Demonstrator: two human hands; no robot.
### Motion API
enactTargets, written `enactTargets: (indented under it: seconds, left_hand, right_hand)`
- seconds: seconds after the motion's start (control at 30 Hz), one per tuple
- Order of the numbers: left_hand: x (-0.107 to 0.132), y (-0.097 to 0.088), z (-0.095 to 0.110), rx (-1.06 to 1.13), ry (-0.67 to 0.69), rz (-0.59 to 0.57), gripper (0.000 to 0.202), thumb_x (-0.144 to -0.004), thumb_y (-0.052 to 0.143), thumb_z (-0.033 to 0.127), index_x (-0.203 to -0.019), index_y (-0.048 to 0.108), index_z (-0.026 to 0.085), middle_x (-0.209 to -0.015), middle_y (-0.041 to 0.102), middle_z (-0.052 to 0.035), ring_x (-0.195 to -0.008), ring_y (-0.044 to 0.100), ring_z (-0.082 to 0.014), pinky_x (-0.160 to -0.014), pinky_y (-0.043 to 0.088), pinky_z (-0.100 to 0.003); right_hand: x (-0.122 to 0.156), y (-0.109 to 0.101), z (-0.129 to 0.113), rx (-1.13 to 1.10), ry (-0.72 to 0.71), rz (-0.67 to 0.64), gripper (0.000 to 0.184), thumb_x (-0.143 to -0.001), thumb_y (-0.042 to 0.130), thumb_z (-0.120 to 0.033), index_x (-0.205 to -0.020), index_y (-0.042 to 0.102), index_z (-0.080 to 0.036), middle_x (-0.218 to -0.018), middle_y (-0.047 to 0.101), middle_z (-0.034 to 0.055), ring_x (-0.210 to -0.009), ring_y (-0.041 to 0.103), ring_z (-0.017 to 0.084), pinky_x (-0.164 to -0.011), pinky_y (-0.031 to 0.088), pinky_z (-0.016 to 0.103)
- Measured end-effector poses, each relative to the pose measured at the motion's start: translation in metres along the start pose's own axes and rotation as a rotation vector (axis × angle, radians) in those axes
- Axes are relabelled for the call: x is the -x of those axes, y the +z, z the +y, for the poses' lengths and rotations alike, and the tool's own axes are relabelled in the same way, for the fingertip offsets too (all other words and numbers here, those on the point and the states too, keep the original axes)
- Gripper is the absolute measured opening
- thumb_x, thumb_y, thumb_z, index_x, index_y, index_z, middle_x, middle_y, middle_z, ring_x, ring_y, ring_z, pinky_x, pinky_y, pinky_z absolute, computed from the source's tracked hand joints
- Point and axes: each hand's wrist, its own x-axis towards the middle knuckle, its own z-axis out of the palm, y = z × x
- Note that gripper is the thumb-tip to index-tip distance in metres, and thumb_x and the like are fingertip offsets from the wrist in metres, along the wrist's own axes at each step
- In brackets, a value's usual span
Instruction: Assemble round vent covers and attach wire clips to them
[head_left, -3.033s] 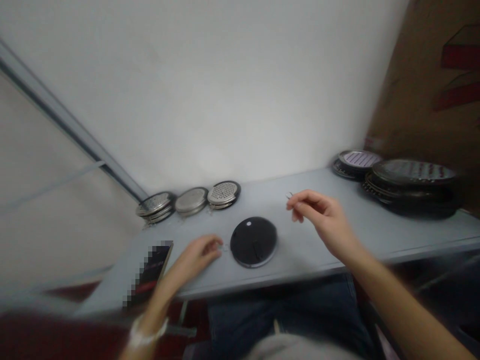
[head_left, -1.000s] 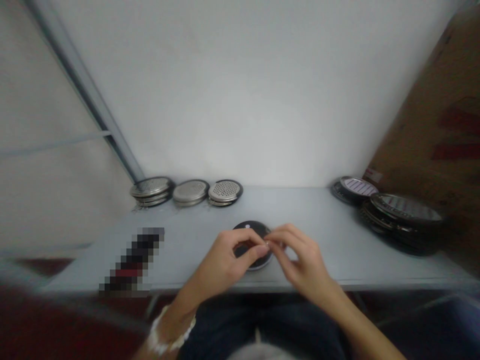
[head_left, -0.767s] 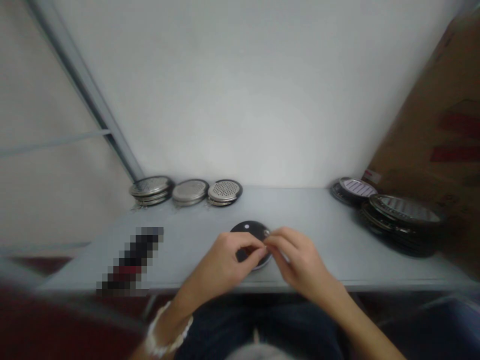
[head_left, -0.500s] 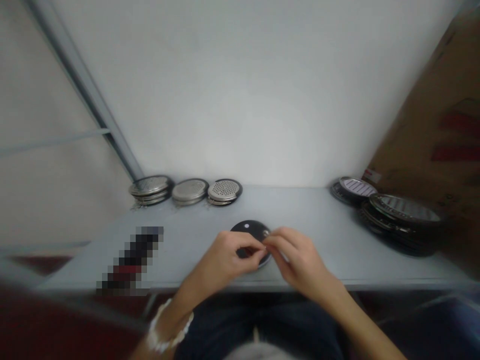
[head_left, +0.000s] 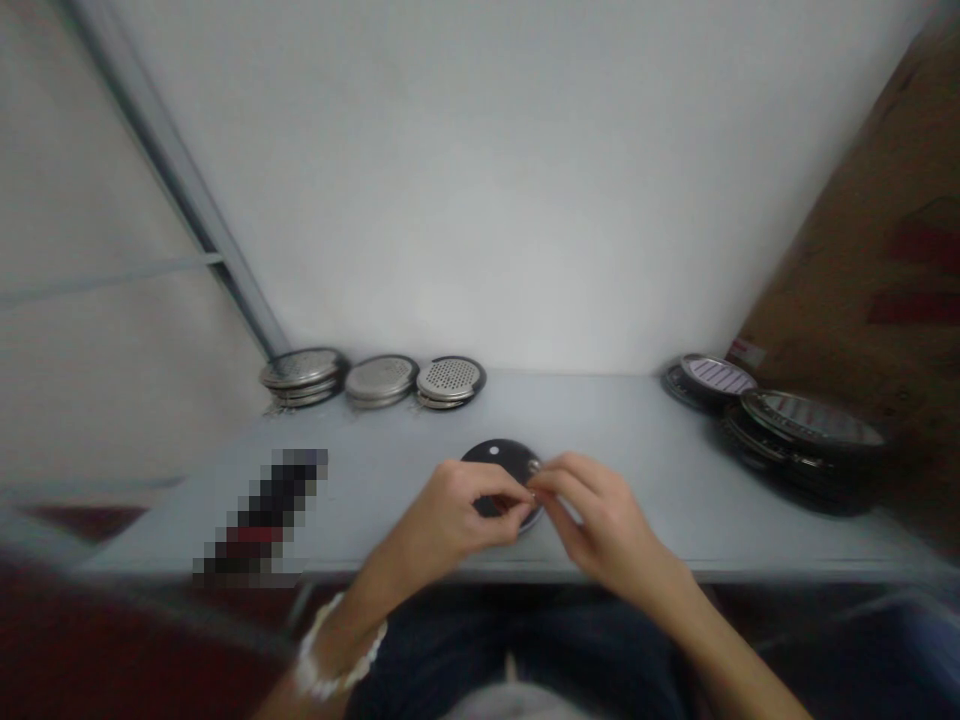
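A black round disc (head_left: pixel 496 457) lies flat on the grey table (head_left: pixel 637 450), near its front edge. My left hand (head_left: pixel 450 515) and my right hand (head_left: pixel 600 520) meet fingertip to fingertip just above the disc's right side. Both hands pinch a tiny metal part (head_left: pixel 532 467) between thumb and forefinger; its shape is too small to make out. The hands cover the near half of the disc. A pale bracelet sits on my left wrist.
Three stacks of perforated metal discs (head_left: pixel 375 378) stand along the wall at the back left. Black round discs (head_left: pixel 802 425) are piled at the right, by a brown cardboard box (head_left: pixel 862 280). A blurred-out dark object (head_left: pixel 262 515) lies at the table's left.
Three seconds ago my hands were apart, the right one holding a small metal piece in the air. They came together over the black disc and have barely moved in the last second.
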Motion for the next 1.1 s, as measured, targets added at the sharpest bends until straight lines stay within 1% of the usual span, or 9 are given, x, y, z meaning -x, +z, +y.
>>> enactTargets:
  seconds: [0.23, 0.4, 0.6, 0.73, 0.83, 0.87, 0.93, 1.0, 1.1]
  left_hand:
    - [-0.001, 0.002, 0.002, 0.000, -0.029, 0.019, 0.015, -0.078, 0.067, 0.006, -0.079, 0.077, 0.018, -0.074, 0.075, 0.0021, -0.066, 0.067, -0.0110, -0.066, 0.050, -0.017]
    - [0.000, 0.008, -0.004, -0.078, -0.020, 0.103, 0.015, -0.080, 0.065, 0.006, -0.078, 0.074, 0.018, -0.074, 0.073, 0.0025, -0.065, 0.065, -0.0109, -0.065, 0.048, -0.018]
    - [-0.001, 0.012, -0.012, -0.284, 0.096, 0.110, 0.014, -0.084, 0.063, 0.004, -0.084, 0.070, 0.016, -0.079, 0.071, -0.0004, -0.071, 0.066, -0.0135, -0.068, 0.048, -0.022]
    - [-0.002, 0.013, -0.013, -0.428, 0.164, 0.073, 0.011, -0.089, 0.063, 0.006, -0.089, 0.069, 0.015, -0.084, 0.073, -0.0031, -0.076, 0.068, -0.0168, -0.072, 0.051, -0.025]
    - [-0.002, 0.014, -0.016, -0.507, 0.209, 0.069, 0.009, -0.092, 0.062, 0.008, -0.093, 0.069, 0.015, -0.088, 0.074, -0.0040, -0.080, 0.069, -0.0188, -0.076, 0.054, -0.028]
    - [-0.002, 0.015, -0.017, -0.532, 0.224, 0.070, 0.009, -0.093, 0.062, 0.009, -0.094, 0.068, 0.015, -0.089, 0.074, -0.0043, -0.081, 0.070, -0.0193, -0.077, 0.054, -0.029]
    - [-0.001, 0.015, -0.019, -0.580, 0.255, 0.068, 0.008, -0.094, 0.061, 0.010, -0.096, 0.068, 0.015, -0.090, 0.074, -0.0045, -0.082, 0.070, -0.0201, -0.078, 0.055, -0.031]
    - [0.000, 0.016, -0.020, -0.627, 0.287, 0.065, 0.008, -0.095, 0.060, 0.011, -0.096, 0.068, 0.015, -0.089, 0.074, -0.0042, -0.080, 0.070, -0.0204, -0.076, 0.056, -0.031]
    - [0.000, 0.017, -0.020, -0.679, 0.321, 0.051, 0.008, -0.095, 0.060, 0.010, -0.095, 0.067, 0.016, -0.087, 0.073, -0.0033, -0.078, 0.069, -0.0205, -0.073, 0.055, -0.032]
  right_hand:
    - [0.001, 0.002, 0.002, 0.033, -0.026, 0.011, 0.013, -0.100, 0.051, -0.013, -0.102, 0.062, -0.018, -0.090, 0.069, 0.0075, -0.081, 0.065, 0.020, -0.072, 0.052, 0.030]
    - [0.000, 0.002, 0.002, 0.038, -0.001, 0.020, 0.014, -0.101, 0.049, -0.013, -0.103, 0.063, -0.018, -0.091, 0.068, 0.0085, -0.081, 0.064, 0.020, -0.072, 0.053, 0.030]
    - [0.001, 0.001, 0.005, -0.118, 0.150, -0.036, 0.025, -0.100, 0.042, -0.009, -0.109, 0.062, -0.020, -0.100, 0.067, 0.0089, -0.087, 0.067, 0.019, -0.078, 0.054, 0.030]
    - [0.002, 0.002, 0.004, -0.240, 0.338, 0.003, 0.012, -0.098, 0.048, -0.013, -0.103, 0.054, -0.022, -0.081, 0.068, 0.0017, -0.072, 0.068, 0.016, -0.067, 0.053, 0.025]
    - [0.000, 0.002, 0.001, -0.349, 0.441, -0.011, 0.015, -0.096, 0.054, -0.017, -0.111, 0.052, -0.021, -0.073, 0.070, -0.0020, -0.064, 0.069, 0.015, -0.059, 0.051, 0.022]
    - [0.000, 0.001, 0.001, -0.352, 0.445, -0.020, 0.014, -0.096, 0.055, -0.017, -0.110, 0.054, -0.021, -0.071, 0.071, -0.0021, -0.062, 0.069, 0.015, -0.058, 0.050, 0.022]
    - [-0.001, 0.000, -0.001, -0.311, 0.423, -0.036, 0.009, -0.096, 0.054, -0.019, -0.102, 0.061, -0.020, -0.069, 0.070, -0.0012, -0.060, 0.068, 0.015, -0.058, 0.049, 0.022]
    - [-0.001, 0.000, -0.002, -0.246, 0.379, -0.027, 0.012, -0.096, 0.055, -0.018, -0.092, 0.066, -0.020, -0.072, 0.072, 0.0008, -0.062, 0.067, 0.015, -0.061, 0.050, 0.024]
    - [-0.001, -0.001, -0.004, -0.191, 0.317, 0.017, 0.015, -0.095, 0.055, -0.016, -0.092, 0.069, -0.019, -0.081, 0.075, 0.0038, -0.068, 0.069, 0.016, -0.065, 0.050, 0.025]
